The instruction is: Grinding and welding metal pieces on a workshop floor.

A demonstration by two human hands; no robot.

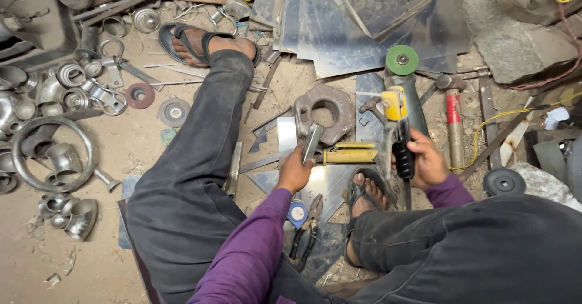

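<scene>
While our left hand (pixel 295 172) closes around the near end of a short metal strip (pixel 312 143), pressing it toward the floor, our right hand (pixel 426 161) grips the black side handle of an angle grinder (pixel 397 116) whose green disc (pixel 402 60) points to the far side. The strip leans up from our fingers toward a heavy steel block with a round hole (pixel 324 111), just to the left of the grinder body. A yellow-handled tool (pixel 350 155) lies between our hands, and our sandalled foot (pixel 365 195) rests near them on a shiny sheet offcut (pixel 327 180). Pliers (pixel 308 231) and a small tape measure (pixel 297 213) sit nearer us; a red-handled hammer (pixel 453 119) lies to the right, steel rings and cups (pixel 57 158) far left. We judge the risk plain: held by bare fingers alone, the strip could kick or twist if the disc catches it, and our toes and left knuckles sit close to that path. The yellow cable (pixel 485 128) could snag too.
</scene>
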